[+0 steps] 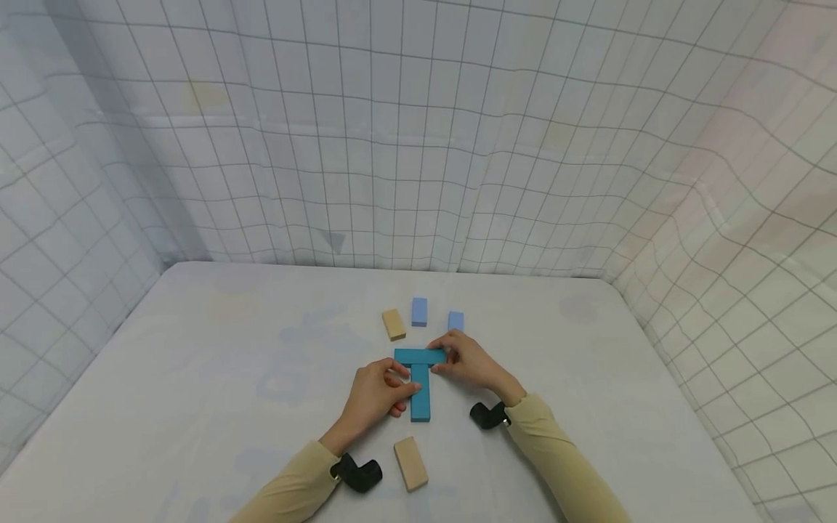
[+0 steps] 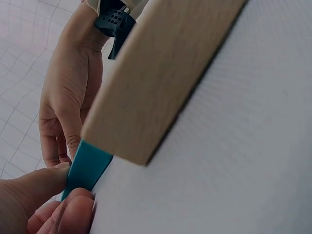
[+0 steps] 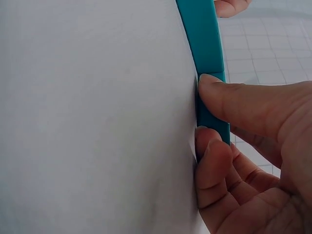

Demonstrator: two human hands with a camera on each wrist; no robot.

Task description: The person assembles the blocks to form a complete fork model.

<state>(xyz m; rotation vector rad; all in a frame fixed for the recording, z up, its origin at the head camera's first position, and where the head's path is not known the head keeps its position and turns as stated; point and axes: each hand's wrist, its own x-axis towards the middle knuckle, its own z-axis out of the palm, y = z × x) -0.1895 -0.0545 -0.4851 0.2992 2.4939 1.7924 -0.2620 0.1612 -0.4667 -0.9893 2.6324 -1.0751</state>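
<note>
Two long teal blocks lie on the white table in a T. One is the crossbar block (image 1: 412, 356); the other is the stem block (image 1: 421, 403), its end against the crossbar's near side. My left hand (image 1: 375, 392) holds the stem from its left, thumb over its top and other fingers curled beside it. The stem's near end (image 2: 87, 168) shows between thumb and fingers in the left wrist view. My right hand (image 1: 474, 363) pinches the crossbar's right end, thumb on the near side (image 3: 209, 117). Its forefinger is on the far side in the head view.
Beyond the T are a small wooden block (image 1: 394, 325) and two light-blue blocks, one in the middle (image 1: 419, 311) and one at right (image 1: 455, 321). A larger wooden block (image 1: 410, 463) lies between the forearms. A gridded white curtain (image 1: 405, 145) surrounds the table (image 1: 196, 378).
</note>
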